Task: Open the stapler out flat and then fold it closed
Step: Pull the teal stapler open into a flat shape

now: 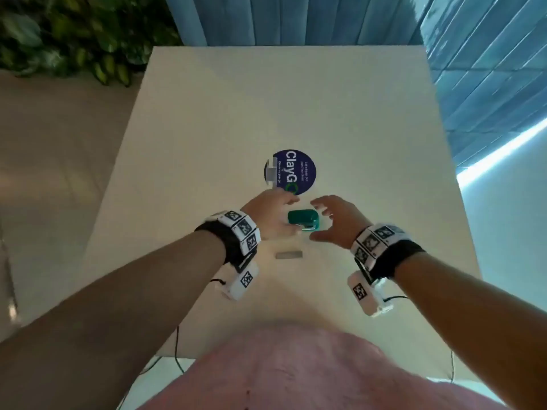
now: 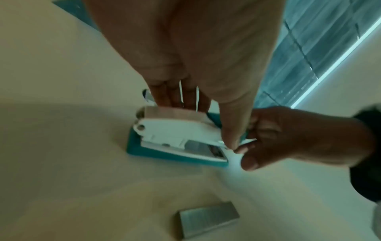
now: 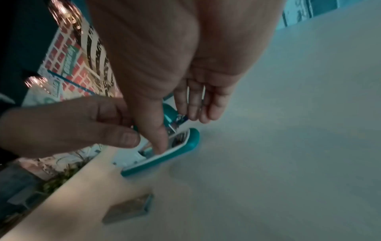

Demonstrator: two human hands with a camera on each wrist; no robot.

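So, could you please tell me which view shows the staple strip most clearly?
The left wrist view: the staple strip lies unobstructed in the foreground. The right wrist view shows it blurred and edge-on; the head view shows a small grey bar below the stapler.

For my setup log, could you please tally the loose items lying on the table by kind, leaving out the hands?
Stapler, teal: 1
Block of staples, grey metal: 1
Round blue sticker reading ClayGo: 1
Small grey-white item at the sticker's left edge, too blurred to name: 1
Total: 4
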